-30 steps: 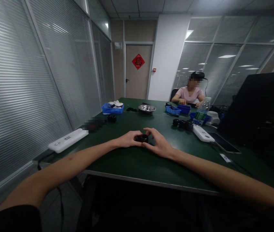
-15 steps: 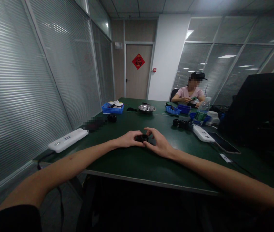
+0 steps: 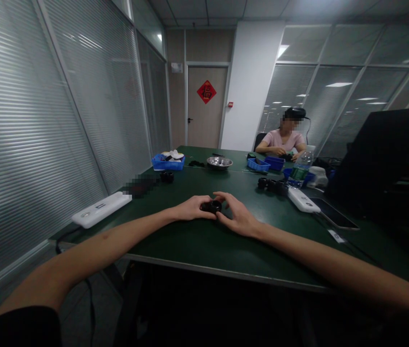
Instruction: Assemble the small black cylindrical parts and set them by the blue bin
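A small black round part (image 3: 216, 206), with a ring-shaped end facing right, lies low over the table in front of me. My left hand (image 3: 194, 208) is closed around its left side, thumb in front and fingers behind. My right hand (image 3: 238, 216) curves about the ring end with thumb and fingers apart. Its thumb tip comes close to the part's lower right edge; whether it touches, I cannot tell. The left fingers hide much of the part, so its exact kind is unclear.
Around the green table (image 3: 197, 250) are a metal bowl (image 3: 219, 164), a blue tray (image 3: 168, 164), several black round parts (image 3: 272, 185), a water bottle (image 3: 300, 168), white power banks (image 3: 101, 209) and a phone (image 3: 334, 213). A co-worker (image 3: 284, 140) sits at the far right.
My right hand has shifted very slightly around the ring end. My left hand stays in place on the black part. The co-worker's hands have lowered toward the table.
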The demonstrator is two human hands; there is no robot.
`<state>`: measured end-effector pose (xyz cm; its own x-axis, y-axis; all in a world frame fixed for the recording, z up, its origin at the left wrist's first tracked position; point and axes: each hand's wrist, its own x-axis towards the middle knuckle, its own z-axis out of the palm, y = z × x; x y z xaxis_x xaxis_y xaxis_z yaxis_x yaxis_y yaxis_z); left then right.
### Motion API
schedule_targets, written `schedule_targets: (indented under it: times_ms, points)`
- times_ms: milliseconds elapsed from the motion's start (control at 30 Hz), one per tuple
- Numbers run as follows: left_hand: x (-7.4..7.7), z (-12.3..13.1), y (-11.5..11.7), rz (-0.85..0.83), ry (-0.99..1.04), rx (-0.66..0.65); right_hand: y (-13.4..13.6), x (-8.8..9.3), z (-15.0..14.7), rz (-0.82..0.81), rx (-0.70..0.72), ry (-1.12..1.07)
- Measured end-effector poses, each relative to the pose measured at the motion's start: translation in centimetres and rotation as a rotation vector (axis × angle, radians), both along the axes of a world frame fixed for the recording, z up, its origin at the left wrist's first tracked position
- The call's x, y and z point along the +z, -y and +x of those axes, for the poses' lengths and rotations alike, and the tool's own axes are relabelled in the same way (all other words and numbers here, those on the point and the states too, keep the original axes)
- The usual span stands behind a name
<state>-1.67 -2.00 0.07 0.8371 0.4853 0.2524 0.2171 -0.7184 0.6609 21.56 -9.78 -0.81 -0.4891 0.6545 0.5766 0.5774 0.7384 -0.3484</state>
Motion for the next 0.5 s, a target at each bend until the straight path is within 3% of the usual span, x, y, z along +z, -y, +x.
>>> schedule_targets:
  times_ms: [267,500]
  points:
    - [0.35,0.04,0.3,0.034,-0.001,-0.022,-0.13,-0.02,-0.06,0.029,-0.035,-0.016]
    - [0.51,0.02,0.47,0.008,-0.01,0.011,-0.13,-0.1,0.04,0.025,0.016,-0.008]
